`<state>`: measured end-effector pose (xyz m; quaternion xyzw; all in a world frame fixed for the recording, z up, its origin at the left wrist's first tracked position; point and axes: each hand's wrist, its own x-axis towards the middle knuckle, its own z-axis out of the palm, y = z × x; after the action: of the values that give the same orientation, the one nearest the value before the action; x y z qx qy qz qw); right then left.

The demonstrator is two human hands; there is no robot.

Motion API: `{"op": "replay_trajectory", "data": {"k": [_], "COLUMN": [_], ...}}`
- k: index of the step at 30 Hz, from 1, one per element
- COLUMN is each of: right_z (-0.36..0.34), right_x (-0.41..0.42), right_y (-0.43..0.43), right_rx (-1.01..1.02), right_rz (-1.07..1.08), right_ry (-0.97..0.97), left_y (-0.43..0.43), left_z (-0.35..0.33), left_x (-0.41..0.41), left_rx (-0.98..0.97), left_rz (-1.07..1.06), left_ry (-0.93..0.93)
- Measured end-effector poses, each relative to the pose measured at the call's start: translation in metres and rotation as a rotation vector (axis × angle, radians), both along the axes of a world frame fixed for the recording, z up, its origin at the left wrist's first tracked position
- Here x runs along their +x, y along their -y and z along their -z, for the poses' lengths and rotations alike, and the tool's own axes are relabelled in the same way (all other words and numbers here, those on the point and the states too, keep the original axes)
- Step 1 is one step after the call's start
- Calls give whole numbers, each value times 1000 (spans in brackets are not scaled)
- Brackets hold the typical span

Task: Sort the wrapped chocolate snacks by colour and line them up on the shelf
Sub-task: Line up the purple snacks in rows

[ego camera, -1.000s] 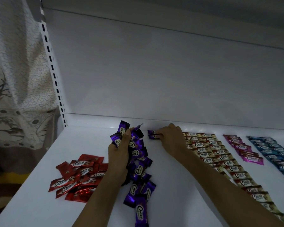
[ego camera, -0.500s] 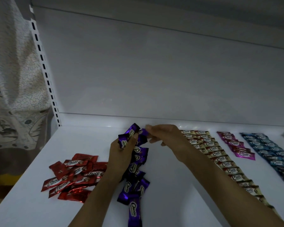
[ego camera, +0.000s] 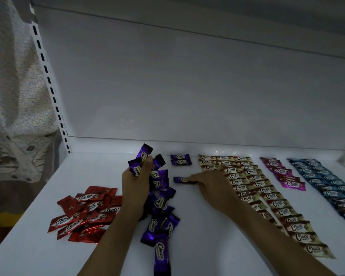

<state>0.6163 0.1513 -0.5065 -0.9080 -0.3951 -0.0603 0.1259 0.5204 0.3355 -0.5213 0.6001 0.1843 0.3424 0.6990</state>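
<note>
A: Well, entry one, far left of both grips: red heap [ego camera: 86, 214], loose and overlapping on the shelf [ego camera: 38, 246], not lined up.
B: Risk there?
A: Low. It lies just left of the left forearm, so a wide elbow could scatter it.
B: Entry two.
A: Left grip [ego camera: 135, 188], curled tight round a purple handful [ego camera: 140, 160], with several wrappers fanning out above the fingers. Below that grip, nearer the person, is the purple pile [ego camera: 161, 212], up against the wrist.
B: Hazard?
A: Slick foil and too many pieces in one hold. I judge one may slip out and land on the new line.
B: Entry three.
A: Right grip [ego camera: 211, 188], fingers laid nearly straight on one purple snack [ego camera: 180, 179], pressing it to the shelf rather than closing round it. Beyond those fingertips sit two placed purple snacks [ego camera: 180, 160], with a gap between.
B: What fails?
A: The piece may skew when slid up, or nudge the pair crooked. Just right of that grip are the cream rows [ego camera: 263, 198], which the wrist could drag. Magenta row [ego camera: 283, 174] and blue rows [ego camera: 327, 180] lie well clear, further right.
</note>
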Motion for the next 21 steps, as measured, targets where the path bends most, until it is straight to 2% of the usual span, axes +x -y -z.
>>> {"op": "replay_trajectory", "data": {"k": [2,4,6,9,15,16,18,21], "right_z": [4,7,11,18,21,19,12,-12], "right_x": [-3,-12,-22,-26,3,3,-4,-22], "right_y": [5,4,-1,-14,-33,-33,-36,-50], "right_rx": [47,139,145,59,-21,39,343,784], "right_rz": [-4,5,-19,-28,-19,-7,51,69], "right_ry": [42,148,250,162,104,55,-112,-599], "left_y": [0,0,1,1,-1,-1,-1,1], "left_z": [0,1,2,3,8,9,8,6], "left_x": [0,0,0,1,6,7,7,7], "left_rx": [-14,-34,-43,-36,-93,-98,-101,-81], "left_rz": [-1,8,19,40,64,67,80,133], "left_ry": [-9,-10,-3,6,12,18,23,28]}}
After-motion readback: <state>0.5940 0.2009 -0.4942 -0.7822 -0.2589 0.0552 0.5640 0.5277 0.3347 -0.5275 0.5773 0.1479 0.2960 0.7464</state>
